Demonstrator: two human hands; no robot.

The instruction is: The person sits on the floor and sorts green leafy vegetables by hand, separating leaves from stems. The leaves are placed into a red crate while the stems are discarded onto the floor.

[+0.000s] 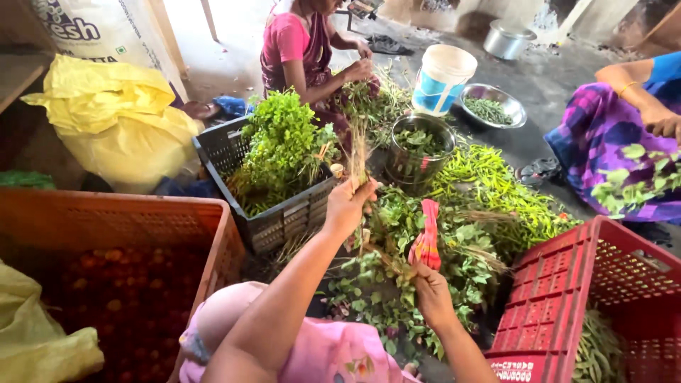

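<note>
Green bunch: herb stems [376, 245] run lengthwise between both hands
Left hand [349, 206]: fist round root end, raised
Right hand [431, 292]: pinching leafy end, lower

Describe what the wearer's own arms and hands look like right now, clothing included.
Both forearms are bare to the elbow, with no sleeves, gloves or bangles visible on them. The left hand and right hand are bare too; rings cannot be made out. Below them shows a pink floral-patterned cloth garment.

grey floor [546, 78], crates [560, 305], greens [461, 234], pots [418, 152]
</note>
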